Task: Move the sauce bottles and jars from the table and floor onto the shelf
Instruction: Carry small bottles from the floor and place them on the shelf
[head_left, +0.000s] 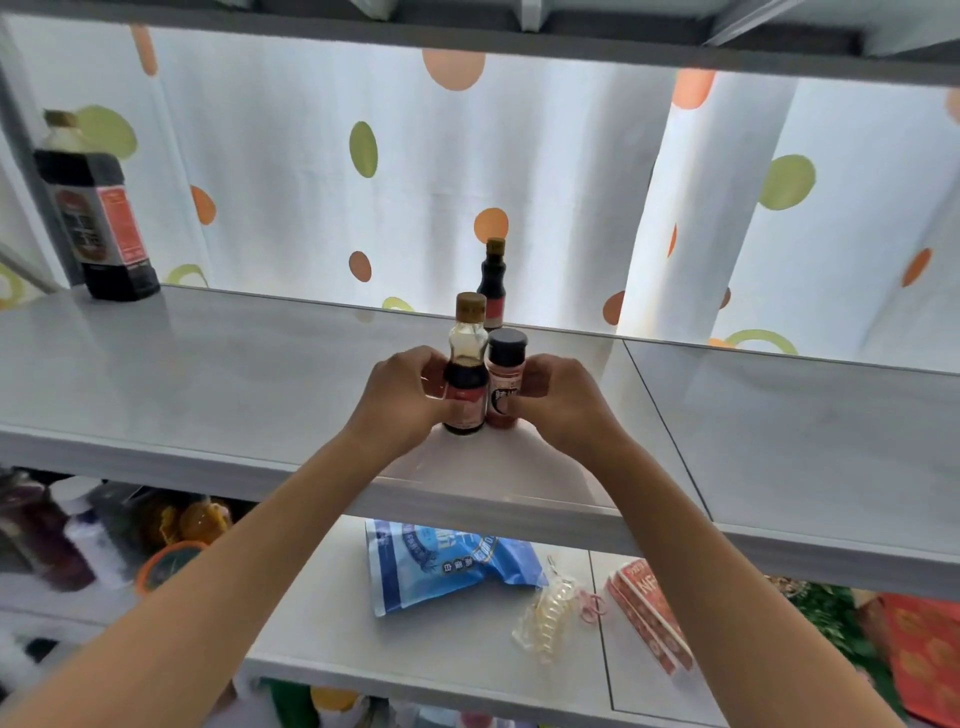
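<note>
Left hand (402, 397) grips the sauce bottle (466, 371), right hand (556, 402) the spice jar (504, 387) — labels half hidden by fingers — on the shelf (208, 374).

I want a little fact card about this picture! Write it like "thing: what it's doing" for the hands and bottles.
left hand: grips the gold-capped sauce bottle
right hand: grips the black-capped spice jar
held pair: upright, side by side, touching, bases on the shelf
small dark bottle: stands behind the pair, near the shelf's back edge
large dark bottle: stands at the shelf's far left
lower shelf: blue bag, clear hair clip, red box
backdrop: white curtain with orange and green dots
</note>
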